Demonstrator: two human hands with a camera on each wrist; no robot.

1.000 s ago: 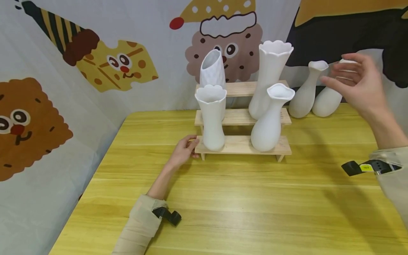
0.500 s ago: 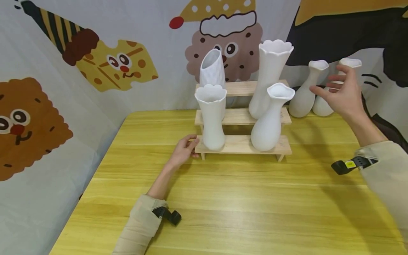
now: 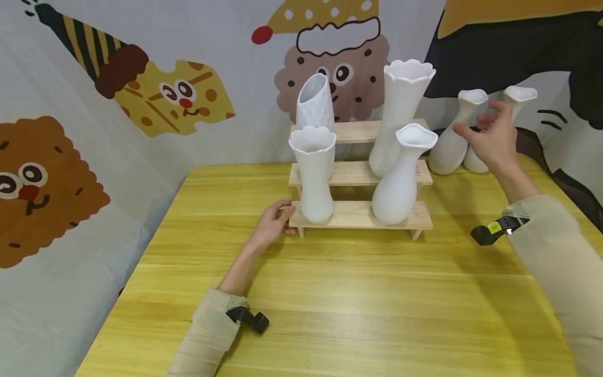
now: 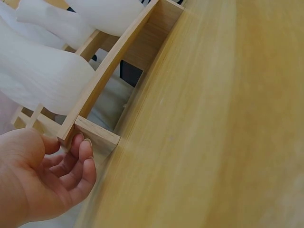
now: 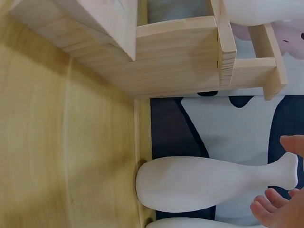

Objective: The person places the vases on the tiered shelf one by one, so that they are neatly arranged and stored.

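My left hand [image 3: 272,225] pinches the left end of the lowest board of a three-step wooden display stand [image 3: 352,213]. Its thumb lies on top and the fingers curl under, as the left wrist view shows. My right hand [image 3: 497,140] is raised with thumb and fingers apart, close to the neck of a white curved vase [image 3: 447,152] right of the stand. Behind that hand stands a similar vase [image 3: 520,94], partly hidden. In the right wrist view, fingertips [image 5: 266,204] are just beside the flared mouth of the nearer vase [image 5: 194,184].
On the stand are a scalloped vase [image 3: 316,178] and a curved vase [image 3: 394,193] in front, with a slant-mouthed vase [image 3: 314,99] and a tall scalloped vase [image 3: 402,104] behind. A printed cloth [image 3: 212,31] hangs behind the wooden table [image 3: 330,303].
My right hand has moved left and slightly down, from over the farther vase toward the nearer one, uncovering the farther vase's mouth. My left hand has stayed at the stand.
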